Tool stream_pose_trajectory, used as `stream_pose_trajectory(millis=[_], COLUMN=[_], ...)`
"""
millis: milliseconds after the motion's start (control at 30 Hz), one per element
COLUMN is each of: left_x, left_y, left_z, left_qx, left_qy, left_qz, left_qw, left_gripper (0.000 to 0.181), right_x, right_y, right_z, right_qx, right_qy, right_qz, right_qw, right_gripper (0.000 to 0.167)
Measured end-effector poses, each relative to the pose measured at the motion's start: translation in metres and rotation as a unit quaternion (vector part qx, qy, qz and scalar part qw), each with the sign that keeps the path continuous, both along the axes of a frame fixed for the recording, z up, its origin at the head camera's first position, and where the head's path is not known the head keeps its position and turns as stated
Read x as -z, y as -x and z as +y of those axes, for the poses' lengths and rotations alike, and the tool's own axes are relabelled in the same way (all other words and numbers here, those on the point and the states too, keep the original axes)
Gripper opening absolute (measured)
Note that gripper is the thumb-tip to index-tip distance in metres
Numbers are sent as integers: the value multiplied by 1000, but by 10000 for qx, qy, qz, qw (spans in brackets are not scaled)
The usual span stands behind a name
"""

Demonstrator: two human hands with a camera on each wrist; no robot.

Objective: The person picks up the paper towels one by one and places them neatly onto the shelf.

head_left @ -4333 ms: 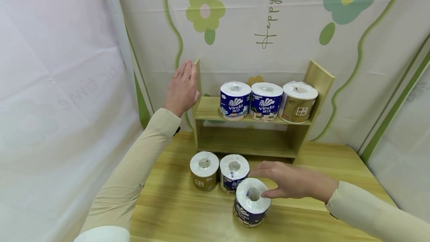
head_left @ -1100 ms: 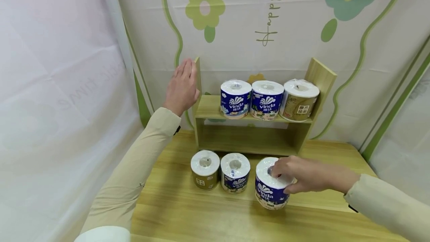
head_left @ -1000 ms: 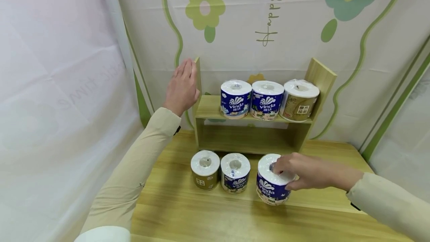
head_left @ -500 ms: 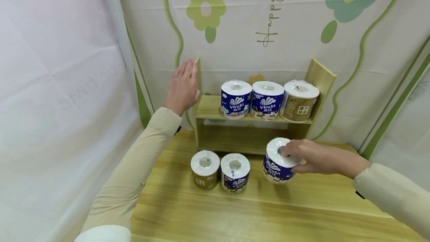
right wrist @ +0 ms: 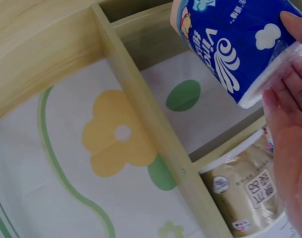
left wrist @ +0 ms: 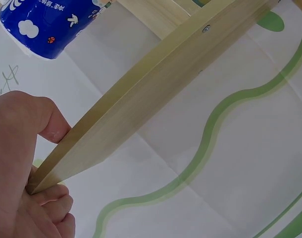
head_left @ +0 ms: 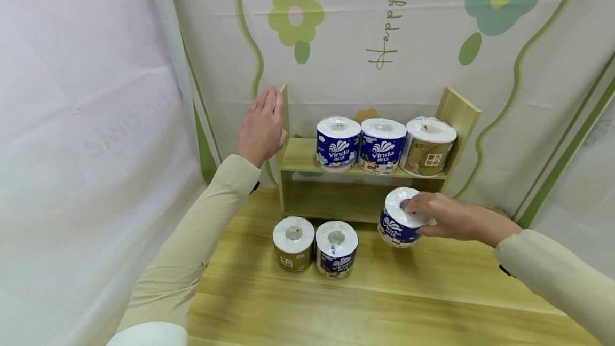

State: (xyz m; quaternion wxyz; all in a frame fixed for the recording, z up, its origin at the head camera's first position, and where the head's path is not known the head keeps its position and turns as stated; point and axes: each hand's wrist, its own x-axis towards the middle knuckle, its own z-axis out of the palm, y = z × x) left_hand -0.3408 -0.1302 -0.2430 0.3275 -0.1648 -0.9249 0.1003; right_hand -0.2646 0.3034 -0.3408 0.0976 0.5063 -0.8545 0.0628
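My left hand grips the upper end of the shelf's left side panel, thumb on one face and fingers on the other in the left wrist view. My right hand holds a blue Vinda roll by its top rim, fingertips at the core hole. That roll is slightly tilted in front of the lower shelf's right part. In the right wrist view the same blue roll is pinched between thumb and fingers. On the upper shelf stand two blue rolls and a gold roll, side by side.
A gold roll and a blue roll stand on the wooden table, left of the held roll. The lower shelf holds no roll. A patterned cloth hangs behind, with white cloth on both sides.
My right hand took hold of the nearest blue roll, lifted it and carried it right and back towards the lower shelf. My left hand has stayed at the side panel.
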Motion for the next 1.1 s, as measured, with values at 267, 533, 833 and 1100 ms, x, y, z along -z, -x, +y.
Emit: stream_pose_trajectory(millis=[267,533,833,1100], left_x=[0,-1,-1,-1], left_y=[0,0,1,0], left_z=[0,1,2,2], left_qx=[-23,-80,-82,-59], left_qy=[37,72,107,82], left_qz=[16,-71,-110,-112], left_qw=[10000,9999,9998,9999], left_gripper=[67,68,68,67], right_x=[7,17,23,27], right_y=[13,23,33,43], right_z=[3,7,16,22], right_qx=[428,586,766,820], right_qy=[-37,-73,-20,-137], right_qz=[10,-4,-39,100], right_qw=[9991,9983,9971,9965], right_gripper=[36,38,41,40])
